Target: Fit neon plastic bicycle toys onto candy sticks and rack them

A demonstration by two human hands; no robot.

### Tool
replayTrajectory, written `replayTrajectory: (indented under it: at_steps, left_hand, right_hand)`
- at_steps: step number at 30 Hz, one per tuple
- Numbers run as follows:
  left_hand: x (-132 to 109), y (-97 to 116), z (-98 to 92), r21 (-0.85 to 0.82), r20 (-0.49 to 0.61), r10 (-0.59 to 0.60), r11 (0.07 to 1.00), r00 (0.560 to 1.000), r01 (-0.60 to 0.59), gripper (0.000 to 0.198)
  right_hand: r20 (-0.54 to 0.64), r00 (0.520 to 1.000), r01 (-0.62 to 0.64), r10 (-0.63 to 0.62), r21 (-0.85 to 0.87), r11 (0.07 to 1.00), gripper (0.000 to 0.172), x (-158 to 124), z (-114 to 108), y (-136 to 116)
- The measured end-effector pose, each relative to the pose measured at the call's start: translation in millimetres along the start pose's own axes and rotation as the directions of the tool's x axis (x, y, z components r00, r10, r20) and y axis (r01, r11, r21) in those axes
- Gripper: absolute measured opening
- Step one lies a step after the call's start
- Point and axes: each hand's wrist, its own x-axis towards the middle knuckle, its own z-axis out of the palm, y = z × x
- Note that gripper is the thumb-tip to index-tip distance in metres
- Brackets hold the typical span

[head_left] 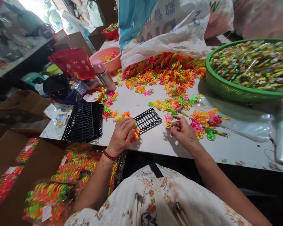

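A black plastic rack (pixel 149 121) with rows of slots lies slanted on the white table, its right part bare. Small bright plastic toys that look like tiny bicycles crowd its left end. Over those toys curls my left hand (pixel 121 133), a red bead bracelet at its wrist; its fingers grip the rack's left end, and part of the hold is hidden. Just right of the rack, my right hand (pixel 182 130) pinches a yellow and pink toy bicycle (pixel 168 121) between thumb and fingers. Beside it sits a loose heap of toy bicycles (pixel 198 124).
Behind lies a large pile of toys (pixel 169 70) spilling from a white sack (pixel 165 34). A green basket (pixel 211 78) of wrapped pieces stands right. Stacked black racks (pixel 81 122) and a flask (pixel 105 77) are left. Bagged toys (pixel 47 194) fill a carton below the table edge.
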Motion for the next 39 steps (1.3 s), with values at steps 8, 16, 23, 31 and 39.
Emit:
replayTrajectory:
  at_steps: [8,16,23,31,39]
  left_hand:
    - [0,1,0.8,0.021,0.046,-0.035,0.999,0.998,0.034,0.036]
    - [0,3,5.0,0.036,0.001,-0.052,0.998,0.999,0.052,0.041]
    - [-1,2,8.2,0.042,-0.046,-0.061,0.997,0.997,0.063,0.04]
    - [-2,-1,10.5,0.023,-0.046,-0.093,0.995,0.995,0.094,0.036]
    - [0,1,7.6,0.0,-0.017,-0.099,0.995,0.995,0.099,0.031]
  right_hand:
    - [0.155,0.988,0.045,-0.028,-0.107,0.993,0.044,-5,18,-12]
    - [0.057,0.954,0.279,-0.293,-0.522,0.806,0.037,-6,34,-11]
    - [0.443,0.77,0.566,-0.459,-0.142,0.812,0.015,12,96,-17]
    - [0.539,0.718,0.574,-0.44,-0.101,0.813,0.011,36,111,-19]
    - [0.587,0.731,0.5,-0.348,-0.115,0.858,0.008,37,104,-26]
